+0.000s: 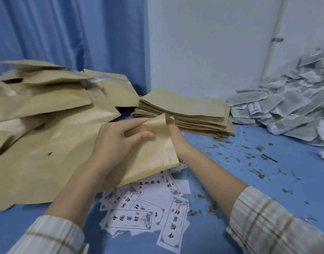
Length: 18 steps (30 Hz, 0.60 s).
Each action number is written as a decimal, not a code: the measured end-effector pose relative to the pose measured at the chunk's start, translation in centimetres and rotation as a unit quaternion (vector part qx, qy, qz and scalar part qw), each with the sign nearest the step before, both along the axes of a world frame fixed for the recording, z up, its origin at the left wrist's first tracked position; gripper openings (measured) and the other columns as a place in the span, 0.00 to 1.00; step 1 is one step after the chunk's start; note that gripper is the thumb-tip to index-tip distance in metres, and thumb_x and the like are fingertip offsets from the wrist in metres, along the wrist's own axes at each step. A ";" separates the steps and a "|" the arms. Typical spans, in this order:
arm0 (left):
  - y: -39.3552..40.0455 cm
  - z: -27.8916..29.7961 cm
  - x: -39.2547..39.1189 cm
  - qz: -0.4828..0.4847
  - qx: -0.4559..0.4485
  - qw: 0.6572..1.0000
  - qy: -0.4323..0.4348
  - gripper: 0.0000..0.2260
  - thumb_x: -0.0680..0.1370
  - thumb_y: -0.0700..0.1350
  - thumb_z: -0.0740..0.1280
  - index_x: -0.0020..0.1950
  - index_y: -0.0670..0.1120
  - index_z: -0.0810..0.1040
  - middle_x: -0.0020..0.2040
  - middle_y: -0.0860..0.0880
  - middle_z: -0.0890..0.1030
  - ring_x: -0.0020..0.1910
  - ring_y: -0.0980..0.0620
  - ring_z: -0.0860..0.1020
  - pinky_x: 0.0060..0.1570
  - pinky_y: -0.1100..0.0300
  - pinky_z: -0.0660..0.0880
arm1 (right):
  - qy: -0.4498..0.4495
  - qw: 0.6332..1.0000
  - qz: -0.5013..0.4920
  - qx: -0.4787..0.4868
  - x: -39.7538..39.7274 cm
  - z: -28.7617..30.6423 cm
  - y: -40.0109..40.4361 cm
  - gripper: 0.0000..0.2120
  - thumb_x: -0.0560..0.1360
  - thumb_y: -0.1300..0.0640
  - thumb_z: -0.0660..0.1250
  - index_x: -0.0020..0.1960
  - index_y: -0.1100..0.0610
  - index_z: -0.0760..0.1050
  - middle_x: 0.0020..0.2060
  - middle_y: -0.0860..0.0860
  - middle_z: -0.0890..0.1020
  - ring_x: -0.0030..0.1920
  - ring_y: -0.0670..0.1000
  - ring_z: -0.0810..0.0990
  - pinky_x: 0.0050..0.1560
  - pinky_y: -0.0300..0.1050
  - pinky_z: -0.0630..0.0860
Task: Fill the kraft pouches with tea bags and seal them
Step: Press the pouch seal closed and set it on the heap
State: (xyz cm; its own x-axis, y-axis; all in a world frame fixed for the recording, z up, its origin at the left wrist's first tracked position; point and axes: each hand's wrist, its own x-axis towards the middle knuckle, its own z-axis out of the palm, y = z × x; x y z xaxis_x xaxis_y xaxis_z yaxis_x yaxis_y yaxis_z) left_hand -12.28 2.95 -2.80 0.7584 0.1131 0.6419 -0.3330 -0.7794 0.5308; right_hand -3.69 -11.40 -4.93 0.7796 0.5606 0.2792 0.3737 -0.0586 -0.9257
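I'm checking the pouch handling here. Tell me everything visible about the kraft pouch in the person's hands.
The kraft pouch is plain tan paper, flat and unprinted, held tilted above the printed labels. Its top edge curls open. The left hand grips its left side, thumb pressing the front; the right hand is mostly hidden behind its right edge, fingertips at the mouth. Whether it holds tea bags cannot be seen.

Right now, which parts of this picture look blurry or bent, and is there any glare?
Head view: the left pouch heap is smeared by motion blur; the pipe on the wall bows from wide-angle distortion; soft, even light, no glare; the held pouch and printed labels stay fairly sharp.
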 end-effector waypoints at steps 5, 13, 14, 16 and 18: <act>1.9 -1.6 0.4 0.050 -0.030 0.998 0.024 0.19 0.60 0.70 0.65 0.51 0.75 0.73 0.43 0.62 0.82 0.46 0.64 0.74 0.43 0.76 0.66 | -0.057 0.991 -0.117 0.014 1.7 -1.9 -3.8 0.08 0.73 0.62 0.69 0.44 0.50 0.81 0.38 0.46 0.84 0.40 0.44 0.82 0.44 0.39 0.78; 1.0 -2.3 1.3 0.084 -0.015 0.995 0.046 0.25 0.61 0.73 0.68 0.57 0.69 0.76 0.51 0.61 0.81 0.50 0.59 0.75 0.47 0.60 0.70 | -0.128 0.947 -0.052 -0.289 2.7 -4.5 -7.5 0.25 0.71 0.41 0.68 0.66 0.46 0.72 0.65 0.43 0.70 0.67 0.46 0.62 0.64 0.42 0.60; 0.9 -2.4 1.3 0.084 -0.009 0.995 0.045 0.24 0.63 0.71 0.66 0.57 0.68 0.76 0.52 0.61 0.81 0.52 0.57 0.75 0.49 0.58 0.71 | -0.150 0.936 -0.050 -0.313 2.7 -4.6 -7.3 0.27 0.71 0.41 0.67 0.68 0.47 0.70 0.66 0.43 0.69 0.67 0.47 0.61 0.64 0.43 0.59; 0.9 -2.6 1.2 0.083 0.015 0.995 0.043 0.23 0.65 0.69 0.63 0.59 0.66 0.76 0.55 0.61 0.81 0.54 0.56 0.76 0.49 0.59 0.70 | -0.204 0.911 -0.061 -0.354 2.6 -4.7 -6.9 0.27 0.72 0.40 0.66 0.68 0.47 0.70 0.65 0.43 0.70 0.66 0.50 0.62 0.67 0.49 0.59; 0.7 -2.7 1.2 0.086 0.047 0.994 0.042 0.25 0.67 0.71 0.64 0.61 0.64 0.77 0.58 0.61 0.80 0.56 0.56 0.75 0.48 0.62 0.67 | -0.240 0.901 -0.068 -0.356 2.4 -4.7 -6.9 0.24 0.71 0.41 0.67 0.65 0.48 0.74 0.62 0.44 0.74 0.63 0.50 0.65 0.66 0.50 0.62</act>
